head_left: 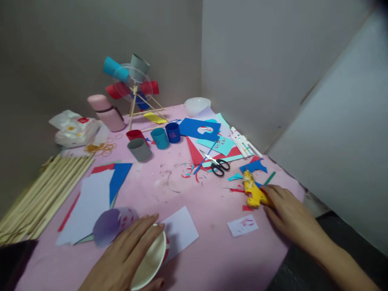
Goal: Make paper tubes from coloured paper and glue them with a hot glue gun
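My left hand [125, 252] is wrapped over a white paper cup [153, 260] at the near edge, its thumb low at the rim and its fingers across the far side. The cup's mouth faces me, and red marks show on its outer wall. On the right, my right hand [289, 214] grips the handle of a yellow glue gun [252, 192], whose nozzle points away from me. A small white card [242, 225] with a pinkish drawing lies below the gun. Beside the cup are a purple paper tube [107, 226] and a white paper sheet [182, 232].
Black-handled scissors [220, 166] lie among paper scraps. Red, grey, teal and blue paper cups [159, 138] stand mid-table. Behind them is a wheel model [135, 87] on sticks, with a pink flask [107, 115] nearby. Wooden sticks [51, 190] line the left; markers [242, 142] lie right.
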`<action>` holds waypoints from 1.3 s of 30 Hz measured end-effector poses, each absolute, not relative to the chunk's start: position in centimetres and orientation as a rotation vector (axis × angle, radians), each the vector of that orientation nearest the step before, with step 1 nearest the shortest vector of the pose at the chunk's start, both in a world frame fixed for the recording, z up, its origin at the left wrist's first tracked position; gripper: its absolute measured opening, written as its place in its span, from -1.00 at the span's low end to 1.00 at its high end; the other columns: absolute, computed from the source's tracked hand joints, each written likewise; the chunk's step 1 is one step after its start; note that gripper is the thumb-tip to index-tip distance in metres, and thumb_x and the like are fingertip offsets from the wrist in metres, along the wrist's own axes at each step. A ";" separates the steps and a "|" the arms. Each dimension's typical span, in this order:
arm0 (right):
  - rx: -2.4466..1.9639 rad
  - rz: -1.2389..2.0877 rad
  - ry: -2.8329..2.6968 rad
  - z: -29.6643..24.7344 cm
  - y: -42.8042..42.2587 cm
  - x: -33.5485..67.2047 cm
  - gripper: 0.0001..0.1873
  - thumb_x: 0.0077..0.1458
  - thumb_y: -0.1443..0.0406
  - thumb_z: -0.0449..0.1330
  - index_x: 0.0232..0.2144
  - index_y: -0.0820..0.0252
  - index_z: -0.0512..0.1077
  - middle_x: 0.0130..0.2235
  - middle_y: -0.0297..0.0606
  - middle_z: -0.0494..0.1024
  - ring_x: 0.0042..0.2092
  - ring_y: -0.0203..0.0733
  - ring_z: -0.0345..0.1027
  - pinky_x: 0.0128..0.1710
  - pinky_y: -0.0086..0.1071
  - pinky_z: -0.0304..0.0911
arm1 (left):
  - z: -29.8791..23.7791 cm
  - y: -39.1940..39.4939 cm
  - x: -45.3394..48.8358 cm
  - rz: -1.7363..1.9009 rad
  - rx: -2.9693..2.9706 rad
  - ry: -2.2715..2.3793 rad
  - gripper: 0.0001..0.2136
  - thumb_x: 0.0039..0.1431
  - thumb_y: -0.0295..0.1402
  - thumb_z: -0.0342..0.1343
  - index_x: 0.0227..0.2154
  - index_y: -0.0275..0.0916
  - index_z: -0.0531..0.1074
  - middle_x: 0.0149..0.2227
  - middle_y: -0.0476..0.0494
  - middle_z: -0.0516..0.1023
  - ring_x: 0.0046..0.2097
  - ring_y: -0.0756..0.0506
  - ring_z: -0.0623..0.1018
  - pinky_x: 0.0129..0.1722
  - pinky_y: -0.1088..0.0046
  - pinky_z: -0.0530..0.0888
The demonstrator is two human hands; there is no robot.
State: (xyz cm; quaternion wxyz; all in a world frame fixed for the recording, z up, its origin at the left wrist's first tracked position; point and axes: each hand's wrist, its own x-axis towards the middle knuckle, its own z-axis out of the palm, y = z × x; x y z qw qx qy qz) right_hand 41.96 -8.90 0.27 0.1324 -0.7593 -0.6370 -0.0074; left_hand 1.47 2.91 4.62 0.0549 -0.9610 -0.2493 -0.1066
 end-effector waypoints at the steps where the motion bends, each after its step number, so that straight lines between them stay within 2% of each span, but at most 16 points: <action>1: -2.215 -0.032 -1.839 -0.1 -8.8 42.1 -0.58 0.17 0.36 -0.06 0.04 0.44 0.32 0.00 0.17 0.40 -0.04 0.20 0.34 -0.08 0.05 0.31 | 5.2 2.6 1.8 -0.338 -2.922 -0.783 -0.41 0.25 0.01 0.00 0.27 -0.09 0.10 0.25 -0.15 0.29 0.19 -0.25 0.39 0.02 0.18 0.50; 4: -2.223 -0.046 -1.836 -1.0 -8.4 42.6 -0.55 0.15 0.36 -0.05 0.06 0.46 0.29 0.01 0.19 0.37 -0.05 0.23 0.35 -0.12 0.05 0.32 | 6.3 2.1 2.5 -0.318 -2.918 -0.746 -0.44 0.25 -0.03 0.03 0.24 -0.14 0.16 0.21 -0.17 0.35 0.13 -0.22 0.46 -0.06 0.25 0.55; 9: -2.205 -0.067 -1.819 -1.7 -8.1 43.3 -0.71 0.15 0.30 0.00 -0.10 0.28 0.31 -0.15 0.00 0.41 -0.17 0.14 0.40 -0.25 -0.07 0.37 | 6.4 1.9 2.6 -0.291 -2.913 -0.762 -0.46 0.27 -0.07 0.02 0.24 -0.18 0.15 0.23 -0.20 0.32 0.15 -0.23 0.44 -0.05 0.19 0.55; 14: -2.103 -0.231 -1.724 -1.1 -9.2 43.5 -0.64 0.16 0.21 -0.03 -0.04 0.29 0.20 -0.10 0.08 0.35 -0.12 0.22 0.37 -0.21 -0.01 0.34 | 6.5 1.8 2.8 -0.326 -2.938 -0.806 -0.51 0.31 -0.09 -0.02 0.22 -0.17 0.16 0.20 -0.22 0.36 0.15 -0.21 0.44 -0.06 0.18 0.56; 17: -1.994 -0.271 -1.767 -0.2 -9.6 43.3 -0.71 0.15 0.24 -0.02 -0.07 0.15 0.19 -0.10 0.02 0.38 -0.11 0.19 0.38 -0.21 -0.06 0.35 | 6.8 1.5 2.9 -0.301 -2.973 -0.835 -0.50 0.29 -0.11 0.03 0.22 -0.15 0.14 0.21 -0.21 0.34 0.16 -0.21 0.43 -0.05 0.18 0.56; 20: -1.977 -0.179 -1.817 0.6 -9.1 42.5 -0.79 0.18 0.23 -0.02 -0.11 0.07 0.21 -0.16 -0.08 0.44 -0.19 0.11 0.43 -0.31 -0.15 0.36 | 6.8 1.1 2.8 -0.271 -2.982 -0.900 -0.45 0.25 -0.14 0.09 0.24 -0.15 0.12 0.24 -0.22 0.30 0.18 -0.23 0.40 -0.02 0.17 0.54; 23: -2.067 -0.089 -1.728 0.8 -8.3 41.6 -0.79 0.18 0.22 -0.05 -0.13 0.09 0.23 -0.17 -0.05 0.48 -0.24 0.11 0.47 -0.37 -0.14 0.35 | 6.5 1.1 2.6 -0.281 -2.987 -0.912 -0.44 0.24 -0.16 0.10 0.25 -0.14 0.11 0.25 -0.22 0.28 0.18 -0.24 0.41 -0.01 0.17 0.53; 27: -2.097 0.019 -1.721 0.7 -7.7 41.1 -0.81 0.17 0.18 0.00 -0.17 0.06 0.27 -0.28 -0.15 0.56 -0.36 0.00 0.50 -0.47 -0.25 0.35 | 5.8 1.3 2.3 -0.325 -2.987 -0.911 -0.42 0.25 -0.13 0.07 0.27 -0.12 0.09 0.27 -0.21 0.26 0.18 -0.25 0.41 -0.01 0.16 0.53; 31: -2.183 -0.018 -1.730 1.1 -7.3 41.0 -0.77 0.16 0.21 0.00 -0.14 0.09 0.28 -0.25 -0.11 0.58 -0.39 0.00 0.50 -0.50 -0.26 0.33 | 5.1 1.7 2.1 -0.368 -2.972 -0.872 -0.43 0.26 -0.11 0.04 0.28 -0.09 0.08 0.26 -0.18 0.26 0.16 -0.23 0.43 -0.02 0.22 0.54; 36: -2.356 -0.154 -1.700 1.1 -6.0 40.4 -0.81 0.18 0.33 -0.05 -0.19 0.19 0.30 -0.23 -0.04 0.54 -0.25 0.08 0.48 -0.45 -0.24 0.31 | 3.2 3.0 1.8 -0.548 -2.932 -0.671 -0.43 0.23 -0.14 0.05 0.27 -0.11 0.13 0.22 -0.15 0.34 0.14 -0.23 0.45 -0.02 0.29 0.53; 39: -2.382 -0.144 -1.738 0.2 -5.7 40.4 -0.80 0.20 0.32 -0.02 -0.16 0.24 0.31 -0.21 -0.01 0.52 -0.18 0.10 0.46 -0.42 -0.23 0.33 | 3.0 2.8 1.9 -0.558 -2.961 -0.722 -0.45 0.24 -0.12 0.05 0.26 -0.07 0.13 0.20 -0.14 0.37 0.14 -0.23 0.45 -0.03 0.31 0.53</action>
